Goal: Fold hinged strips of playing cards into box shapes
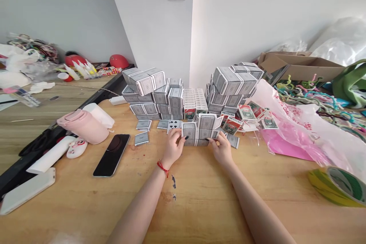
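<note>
Both my hands grip a block of grey-backed card decks (200, 131) resting on the wooden table (200, 198). My left hand (174, 145), with a red string at the wrist, pinches the block's left end. My right hand (220, 148) holds its right end with fingers curled. Behind the block, stacks of wrapped decks rise on the left (151, 93) and on the right (233, 84), with a row of boxed packs (195, 103) between them. Loose cards, one a face-up club card (173, 124), lie just left of the block.
A black phone (112, 154), a pink bottle (84, 126) and white items lie at the left. Pink plastic bags (288, 129), a cardboard box (300, 66) and coloured cords sit at the right. Tape rolls (340, 187) rest near the right edge.
</note>
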The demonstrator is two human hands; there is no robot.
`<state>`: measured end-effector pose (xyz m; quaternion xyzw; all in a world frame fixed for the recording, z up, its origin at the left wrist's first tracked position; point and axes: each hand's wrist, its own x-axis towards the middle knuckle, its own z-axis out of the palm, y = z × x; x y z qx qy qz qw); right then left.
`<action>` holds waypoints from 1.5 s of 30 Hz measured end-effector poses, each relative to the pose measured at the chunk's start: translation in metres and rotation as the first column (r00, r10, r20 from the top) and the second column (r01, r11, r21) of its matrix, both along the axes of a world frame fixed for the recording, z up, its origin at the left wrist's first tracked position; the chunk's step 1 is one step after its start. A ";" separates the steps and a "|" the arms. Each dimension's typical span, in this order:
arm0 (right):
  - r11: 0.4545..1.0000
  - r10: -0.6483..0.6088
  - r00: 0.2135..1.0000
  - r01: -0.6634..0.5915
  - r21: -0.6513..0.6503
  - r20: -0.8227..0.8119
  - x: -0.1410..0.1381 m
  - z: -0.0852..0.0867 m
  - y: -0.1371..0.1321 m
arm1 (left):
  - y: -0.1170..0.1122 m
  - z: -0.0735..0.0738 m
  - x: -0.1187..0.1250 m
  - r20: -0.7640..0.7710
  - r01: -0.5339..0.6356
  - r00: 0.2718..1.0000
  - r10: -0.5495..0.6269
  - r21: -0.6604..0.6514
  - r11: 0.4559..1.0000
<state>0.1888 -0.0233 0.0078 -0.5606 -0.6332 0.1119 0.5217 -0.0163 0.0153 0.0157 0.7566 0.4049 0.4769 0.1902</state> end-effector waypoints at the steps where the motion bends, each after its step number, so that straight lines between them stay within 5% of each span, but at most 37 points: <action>1: 1.000 0.002 1.000 -0.002 0.001 -0.010 0.000 0.001 0.000 | 0.000 0.000 0.000 -0.001 -0.002 1.000 0.002 0.004 1.000; 12: 0.988 0.058 0.958 -0.096 -0.122 -0.282 0.003 -0.007 0.003 | -0.001 -0.001 -0.001 0.023 0.015 1.000 -0.014 -0.036 0.999; 23: 0.997 -0.033 0.991 0.024 -0.067 -0.127 0.000 -0.005 0.001 | -0.010 -0.005 0.005 0.236 -0.072 0.966 0.109 -0.161 0.984; 45: 0.995 -0.050 0.995 0.043 -0.094 -0.081 0.001 -0.008 0.001 | -0.007 -0.002 -0.001 0.169 -0.052 0.982 0.081 -0.169 0.984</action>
